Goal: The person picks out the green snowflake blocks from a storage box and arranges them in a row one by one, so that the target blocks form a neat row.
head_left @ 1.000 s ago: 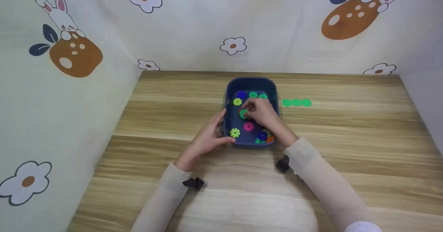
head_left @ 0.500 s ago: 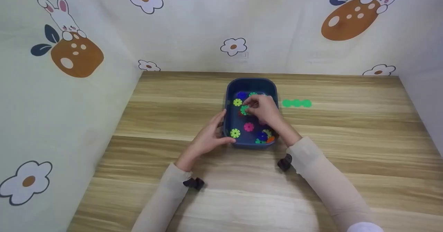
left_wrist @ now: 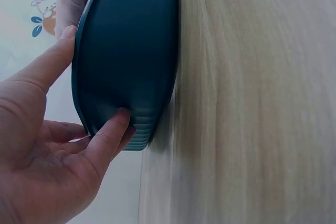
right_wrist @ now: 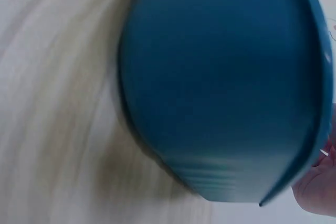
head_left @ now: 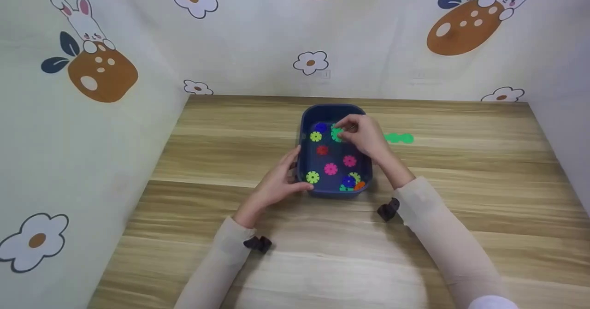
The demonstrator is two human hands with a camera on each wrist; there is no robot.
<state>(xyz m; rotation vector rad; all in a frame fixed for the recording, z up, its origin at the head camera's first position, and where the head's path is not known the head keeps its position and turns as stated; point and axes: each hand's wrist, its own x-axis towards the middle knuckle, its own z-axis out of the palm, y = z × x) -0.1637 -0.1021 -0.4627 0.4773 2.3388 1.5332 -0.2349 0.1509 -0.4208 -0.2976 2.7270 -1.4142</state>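
Observation:
In the head view, a dark blue plastic bin point(head_left: 334, 193) stands on the table with several toothed plastic snowflake discs inside. My left hand point(head_left: 276, 184) holds the bin's left side, its thumb at the rim; the left wrist view shows fingers against the outer wall point(left_wrist: 126, 40). My right hand point(head_left: 368, 136), over the bin's right rim, pinches a green snowflake disc point(head_left: 337, 134) between thumb and fingers. That disc overlaps green pieces at the far end. Below it lie a red disc point(head_left: 322, 150) and pink discs point(head_left: 330, 169).
Right of the bin, a strip of joined green discs point(head_left: 402, 138) lies on the wooden table point(head_left: 461, 170), partly behind my right hand. Yellow, blue and orange discs point(head_left: 359, 186) lie about the bin floor. A patterned sheet point(head_left: 368, 32) rises behind the table.
My right hand has moved up and right inside the bin with the green snowflake disc, uncovering the red disc and a second pink one. The left hand has stayed on the bin.

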